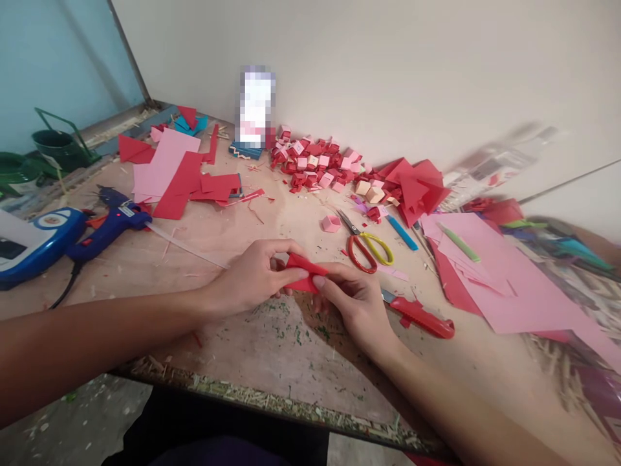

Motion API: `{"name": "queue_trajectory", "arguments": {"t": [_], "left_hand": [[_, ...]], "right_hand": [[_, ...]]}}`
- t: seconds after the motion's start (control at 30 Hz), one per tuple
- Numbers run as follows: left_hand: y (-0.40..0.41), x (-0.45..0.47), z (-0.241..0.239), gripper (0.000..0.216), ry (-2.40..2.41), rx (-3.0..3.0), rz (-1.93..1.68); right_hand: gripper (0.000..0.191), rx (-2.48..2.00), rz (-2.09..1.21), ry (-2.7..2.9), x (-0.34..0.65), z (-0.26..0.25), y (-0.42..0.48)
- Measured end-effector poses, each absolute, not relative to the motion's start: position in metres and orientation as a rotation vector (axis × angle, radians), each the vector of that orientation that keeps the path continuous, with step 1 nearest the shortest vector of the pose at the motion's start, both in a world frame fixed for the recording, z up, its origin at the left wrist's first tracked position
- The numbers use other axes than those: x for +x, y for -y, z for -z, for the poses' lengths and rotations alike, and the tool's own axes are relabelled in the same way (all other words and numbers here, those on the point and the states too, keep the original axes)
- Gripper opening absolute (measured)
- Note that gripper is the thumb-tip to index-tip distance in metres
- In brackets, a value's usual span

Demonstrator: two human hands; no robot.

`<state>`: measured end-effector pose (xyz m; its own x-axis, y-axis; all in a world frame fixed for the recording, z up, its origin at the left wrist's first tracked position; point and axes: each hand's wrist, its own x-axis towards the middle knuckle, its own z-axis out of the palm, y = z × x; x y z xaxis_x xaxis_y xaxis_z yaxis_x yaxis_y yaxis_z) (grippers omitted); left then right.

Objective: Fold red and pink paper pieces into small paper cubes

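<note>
A small folded piece of red paper (301,282) is held between both hands above the front middle of the table. My left hand (257,273) pinches its left side, with the thumb on the near face. On the other side my right hand (352,294) grips the paper's right end between thumb and fingers. Parts of the paper are hidden by the fingers. Scissors (365,246) with one red and one yellow handle lie just beyond my right hand, near a small pink paper box (330,224). A red utility knife (422,316) rests right of that hand.
A blue glue gun (109,223) lies on the left, beside red and pink paper sheets (169,162). Many small folded paper boxes (315,162) are piled at the back wall. Large pink sheets (514,285) cover the right side. A blurred-out upright screen (255,107) stands behind.
</note>
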<state>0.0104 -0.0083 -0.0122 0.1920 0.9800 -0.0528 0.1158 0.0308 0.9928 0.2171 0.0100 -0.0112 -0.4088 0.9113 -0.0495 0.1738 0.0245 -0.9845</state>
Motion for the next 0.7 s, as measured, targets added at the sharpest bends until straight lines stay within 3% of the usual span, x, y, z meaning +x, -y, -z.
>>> {"name": "queue_trajectory", "arguments": {"t": [0.27, 0.47, 0.7], "left_hand": [[0.0088, 0.0129, 0.0128, 0.005, -1.071, 1.341, -1.145], [0.0083, 0.0121, 0.0147, 0.01, -1.051, 1.491, -1.187], [0.0087, 0.0129, 0.0137, 0.012, -1.112, 1.497, -1.135]], "right_hand": [[0.038, -1.008, -1.626, 1.475, 0.2204, 0.0112, -0.0127], [0.021, -1.082, -1.629, 1.495, 0.2166, 0.0051, -0.0127], [0.023, -1.12, -1.626, 1.389, 0.2152, 0.0058, -0.0137]]}}
